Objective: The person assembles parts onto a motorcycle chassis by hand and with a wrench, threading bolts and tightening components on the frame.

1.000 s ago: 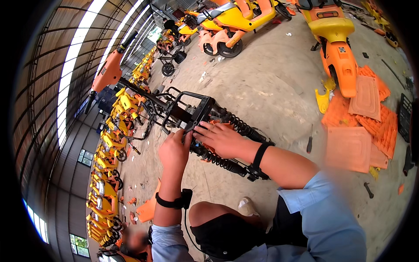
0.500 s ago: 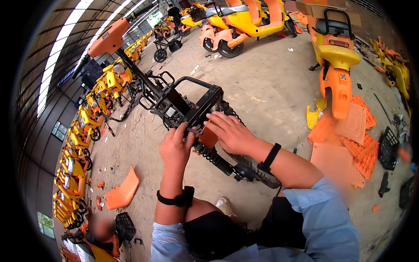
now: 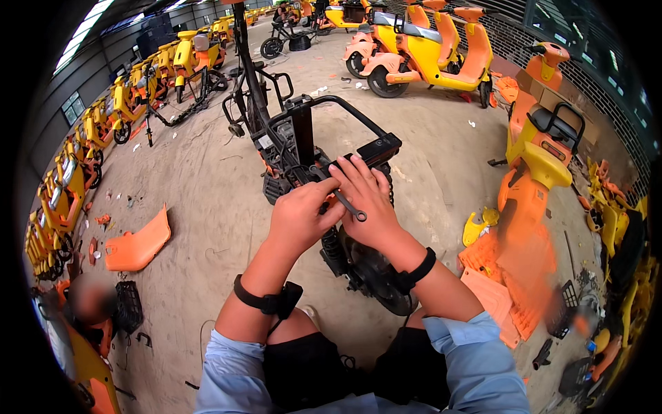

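now both hands grip the wrench [image 3: 343,198] higher.

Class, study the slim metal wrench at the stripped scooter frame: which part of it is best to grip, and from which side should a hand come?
Probably the free ring end of the wrench, coming from the near side. Its far end goes under the left hand at the scooter frame, while the shaft slants toward the person and shows bare beside the right hand.

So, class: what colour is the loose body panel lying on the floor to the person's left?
Orange. The loose body panel shows best in the head view.
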### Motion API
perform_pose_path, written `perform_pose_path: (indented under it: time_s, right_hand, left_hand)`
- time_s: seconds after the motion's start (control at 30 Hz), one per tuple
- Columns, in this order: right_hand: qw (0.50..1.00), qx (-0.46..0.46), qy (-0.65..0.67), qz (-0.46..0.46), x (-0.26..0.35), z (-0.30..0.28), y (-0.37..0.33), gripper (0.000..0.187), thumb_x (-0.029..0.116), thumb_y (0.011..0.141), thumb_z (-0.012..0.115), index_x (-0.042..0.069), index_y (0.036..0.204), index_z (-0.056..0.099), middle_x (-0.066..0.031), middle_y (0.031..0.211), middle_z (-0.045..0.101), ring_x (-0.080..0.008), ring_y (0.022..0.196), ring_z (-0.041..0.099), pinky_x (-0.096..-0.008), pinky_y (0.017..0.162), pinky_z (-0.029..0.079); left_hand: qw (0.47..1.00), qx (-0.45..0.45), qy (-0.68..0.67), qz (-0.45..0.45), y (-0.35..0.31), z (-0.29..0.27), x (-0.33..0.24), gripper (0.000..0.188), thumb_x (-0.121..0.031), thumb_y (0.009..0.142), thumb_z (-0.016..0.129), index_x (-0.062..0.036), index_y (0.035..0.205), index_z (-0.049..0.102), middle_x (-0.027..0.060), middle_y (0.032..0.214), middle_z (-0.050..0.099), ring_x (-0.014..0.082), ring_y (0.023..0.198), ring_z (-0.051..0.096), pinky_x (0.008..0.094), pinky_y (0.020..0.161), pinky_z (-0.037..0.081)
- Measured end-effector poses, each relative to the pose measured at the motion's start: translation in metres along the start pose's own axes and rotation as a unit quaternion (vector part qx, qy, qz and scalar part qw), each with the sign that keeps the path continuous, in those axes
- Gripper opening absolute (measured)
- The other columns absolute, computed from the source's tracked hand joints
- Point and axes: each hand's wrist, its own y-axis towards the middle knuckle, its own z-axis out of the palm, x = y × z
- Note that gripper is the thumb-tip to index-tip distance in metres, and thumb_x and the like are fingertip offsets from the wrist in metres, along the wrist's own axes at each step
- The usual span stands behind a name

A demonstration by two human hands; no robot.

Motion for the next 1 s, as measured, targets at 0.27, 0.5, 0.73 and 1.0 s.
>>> perform_pose_path:
  time_s: [0.27, 0.5, 0.73, 1.0]
  right_hand:
    - [0.998, -0.008, -0.069, 0.007, 0.002, 0.019, -0.001, 0.065, 0.014, 0.094, 0.062, 0.017, 0.156, 0.044, -0.0068, 0.161, 0.041, -0.0275, 0.153, 0.032, -0.0581, 0.118, 0.025]
    - [0.992, 0.011, -0.123, -0.001, -0.002, 0.01, -0.001, 0.065, 0.018, 0.096, 0.062, 0.018, 0.158, 0.042, -0.005, 0.164, 0.038, -0.0247, 0.154, 0.031, -0.0571, 0.117, 0.028]
    - [0.993, -0.009, -0.112, -0.02, -0.002, 0.008, -0.002, 0.073, 0.01, 0.088, 0.067, 0.014, 0.156, 0.042, -0.0082, 0.162, 0.041, -0.0273, 0.152, 0.034, -0.0567, 0.114, 0.032]
    - [0.97, -0.141, 0.188, 0.069, 0.01, -0.015, 0.007, 0.082, 0.001, 0.088, 0.062, 0.003, 0.161, 0.027, -0.0162, 0.137, 0.056, -0.0338, 0.13, 0.052, -0.05, 0.112, 0.036]
  left_hand:
    - [1.0, -0.021, -0.004, 0.014, -0.005, 0.004, 0.011, 0.03, -0.018, 0.083, 0.082, -0.0087, 0.11, 0.073, 0.0071, 0.081, 0.07, 0.0229, 0.064, 0.067, 0.0344, 0.059, 0.055]
    - [0.998, -0.048, 0.026, 0.04, 0.001, 0.013, 0.007, 0.03, -0.023, 0.082, 0.084, -0.0076, 0.105, 0.074, 0.007, 0.08, 0.07, 0.0237, 0.065, 0.067, 0.0352, 0.06, 0.055]
    - [0.997, -0.047, -0.034, 0.047, -0.015, -0.019, 0.031, 0.021, -0.005, 0.096, 0.058, -0.0036, 0.109, 0.074, 0.0137, 0.086, 0.073, 0.027, 0.072, 0.071, 0.0348, 0.067, 0.055]
    - [0.91, -0.04, -0.347, -0.224, -0.028, -0.017, 0.049, 0.043, -0.031, 0.115, 0.038, -0.0007, 0.118, 0.069, -0.0024, 0.063, 0.048, 0.005, 0.055, 0.038, 0.0253, 0.051, 0.031]
